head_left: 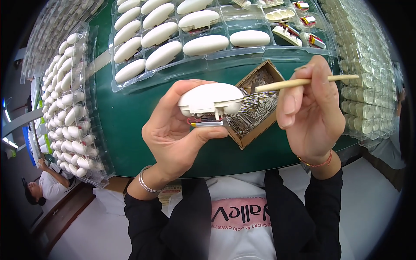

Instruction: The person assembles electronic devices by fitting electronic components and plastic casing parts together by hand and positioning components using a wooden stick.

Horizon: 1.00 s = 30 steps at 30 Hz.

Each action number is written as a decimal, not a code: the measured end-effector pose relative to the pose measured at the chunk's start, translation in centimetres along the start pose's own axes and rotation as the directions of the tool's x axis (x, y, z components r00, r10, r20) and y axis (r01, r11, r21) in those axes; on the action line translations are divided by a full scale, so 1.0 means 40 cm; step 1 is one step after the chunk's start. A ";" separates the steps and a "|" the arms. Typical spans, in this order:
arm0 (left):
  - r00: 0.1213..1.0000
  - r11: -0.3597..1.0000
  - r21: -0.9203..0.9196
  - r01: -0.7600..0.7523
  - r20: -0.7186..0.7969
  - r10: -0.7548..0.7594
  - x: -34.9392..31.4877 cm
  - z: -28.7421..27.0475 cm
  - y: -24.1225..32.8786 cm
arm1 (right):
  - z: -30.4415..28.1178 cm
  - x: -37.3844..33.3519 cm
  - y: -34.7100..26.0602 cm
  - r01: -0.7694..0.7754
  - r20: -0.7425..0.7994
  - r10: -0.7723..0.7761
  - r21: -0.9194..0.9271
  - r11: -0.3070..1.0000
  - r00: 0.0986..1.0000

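My left hand [173, 134] grips a white oval plastic housing [211, 96], thumb below and fingers behind it. Its underside is partly open, showing red wires and a flat silver battery [207, 124] close to my thumb. In my right hand [310, 108] is a thin wooden stick [284, 85], pinched between thumb and fingers. Its blunt end points left toward the housing, with a gap between them. Beneath and between both hands lies an open cardboard box [251, 138] holding many thin metal pins [260, 104].
A clear plastic tray [182, 60] with rows of white housings and battery parts spans the far side of the green table [125, 147]. Stacked trays rise at left [71, 117] and right [366, 78]. Another person [50, 186] sits at far left.
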<state>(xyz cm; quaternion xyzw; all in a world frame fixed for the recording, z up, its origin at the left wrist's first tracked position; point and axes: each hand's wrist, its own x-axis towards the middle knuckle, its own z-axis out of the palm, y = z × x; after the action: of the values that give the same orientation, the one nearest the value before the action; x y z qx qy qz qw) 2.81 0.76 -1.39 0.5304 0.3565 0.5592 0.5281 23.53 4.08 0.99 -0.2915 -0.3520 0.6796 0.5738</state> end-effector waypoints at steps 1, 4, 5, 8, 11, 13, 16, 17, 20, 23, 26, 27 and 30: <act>1.000 1.000 -0.027 -0.007 -0.006 0.007 -0.001 0.000 0.000 | -0.002 0.001 0.001 0.001 -0.003 -0.001 0.000 1.000 1.000; 0.999 0.997 -0.068 0.026 -0.030 -0.028 -0.003 0.001 0.004 | -0.006 0.003 0.009 -0.014 0.004 0.014 0.013 1.000 1.000; 0.999 0.997 -0.067 0.026 -0.031 -0.028 -0.005 -0.003 0.002 | -0.006 0.004 0.011 -0.016 0.008 0.016 0.012 1.000 1.000; 0.999 0.998 0.022 0.052 -0.007 -0.052 -0.012 -0.013 0.001 | -0.004 0.003 0.015 -0.021 0.015 0.021 0.010 1.000 1.000; 0.994 0.994 0.012 0.108 -0.034 -0.107 -0.012 -0.008 0.009 | -0.003 0.004 0.021 -0.018 0.008 0.018 0.006 1.000 1.000; 0.999 0.999 -0.033 0.032 -0.023 -0.033 -0.005 -0.003 0.009 | 0.003 0.005 0.024 -0.013 -0.001 0.013 0.004 1.000 1.000; 0.998 0.998 -0.012 0.065 -0.026 -0.066 -0.010 -0.006 0.011 | -0.011 0.011 0.036 0.079 0.087 -0.068 -0.128 0.989 0.994; 0.998 0.998 -0.012 0.061 -0.026 -0.061 -0.012 -0.006 0.011 | -0.009 0.011 0.040 0.082 0.090 -0.070 -0.129 0.988 0.993; 0.999 0.989 0.144 0.038 -0.039 -0.032 -0.014 -0.003 0.006 | 0.018 0.001 0.048 0.085 0.124 -0.045 -0.336 0.938 0.991; 0.993 0.957 0.290 -0.023 -0.104 0.055 -0.017 0.003 -0.006 | 0.020 -0.010 0.049 -0.021 0.193 0.111 -0.417 0.908 0.975; 0.994 0.908 0.412 -0.077 -0.036 0.101 -0.011 0.005 -0.011 | 0.015 -0.008 0.094 0.115 0.195 -0.027 -0.459 0.881 0.980; 0.993 0.908 0.409 -0.093 -0.031 0.115 -0.006 0.001 -0.006 | 0.008 -0.006 0.093 0.149 0.211 -0.046 -0.503 0.851 0.976; 0.995 0.899 0.429 -0.089 -0.004 0.101 0.008 -0.005 -0.007 | -0.010 0.013 0.098 0.319 0.286 -0.175 -0.602 0.732 0.942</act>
<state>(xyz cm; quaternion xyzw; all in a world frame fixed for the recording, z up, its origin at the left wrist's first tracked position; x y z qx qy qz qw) 2.73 1.15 -1.62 0.6428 0.4510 0.4993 0.3663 21.50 4.29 -2.45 -0.3462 -0.6563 0.4626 0.4851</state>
